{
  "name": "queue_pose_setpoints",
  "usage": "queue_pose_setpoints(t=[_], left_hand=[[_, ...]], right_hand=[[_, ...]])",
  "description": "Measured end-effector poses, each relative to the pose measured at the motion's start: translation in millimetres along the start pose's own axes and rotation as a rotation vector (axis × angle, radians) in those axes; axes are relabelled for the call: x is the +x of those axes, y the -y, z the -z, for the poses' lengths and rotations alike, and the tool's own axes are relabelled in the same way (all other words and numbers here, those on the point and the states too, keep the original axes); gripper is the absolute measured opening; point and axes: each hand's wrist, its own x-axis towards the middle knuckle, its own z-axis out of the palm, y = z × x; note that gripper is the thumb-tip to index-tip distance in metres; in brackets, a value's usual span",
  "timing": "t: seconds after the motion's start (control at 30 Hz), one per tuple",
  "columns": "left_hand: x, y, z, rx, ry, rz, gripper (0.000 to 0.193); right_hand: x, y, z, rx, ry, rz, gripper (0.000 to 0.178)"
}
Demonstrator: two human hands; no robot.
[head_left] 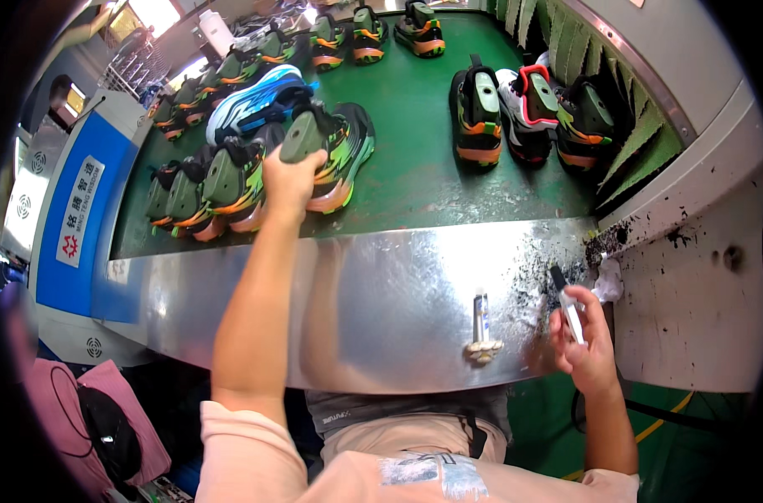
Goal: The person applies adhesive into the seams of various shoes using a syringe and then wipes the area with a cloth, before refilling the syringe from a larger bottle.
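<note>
My left hand [289, 178] reaches out over the green conveyor belt [415, 168] and grips the heel of a green, black and orange shoe [335, 151] that has a grey-green last inside. My right hand [584, 335] rests at the near edge of the shiny metal plate [381, 293] and holds a slim white pen-like tool with a black tip [568, 303]. More shoes of the same kind [210, 189] stand just left of the gripped one.
A small brush [482, 331] lies on the metal plate, with black specks scattered at its right end. Three shoes [528, 109] stand on the belt's right side, several more at the far end. A blue machine cabinet [84, 218] stands at the left.
</note>
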Motion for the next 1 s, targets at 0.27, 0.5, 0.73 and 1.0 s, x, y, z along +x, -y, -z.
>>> queue_pose_setpoints(t=[0.27, 0.5, 0.73, 1.0], left_hand=[[-118.2, -13.4, 162.8, -0.009, 0.255, 0.059, 0.039], [-184.1, 0.7, 168.3, 0.275, -0.106, 0.081, 0.047], [-112.8, -60.3, 209.7, 0.507, 0.377, 0.260, 0.086], [-101.8, -47.1, 178.1, 1.043, 0.343, -0.298, 0.048]], right_hand=[[-11.7, -6.1, -13.5, -0.094, 0.106, -0.029, 0.065], [-7.2, -4.6, -23.5, -0.179, 0.030, -0.083, 0.066], [-12.5, 4.6, -22.8, -0.221, 0.043, -0.153, 0.065], [-10.1, 7.9, -41.2, -0.315, -0.056, -0.141, 0.048]])
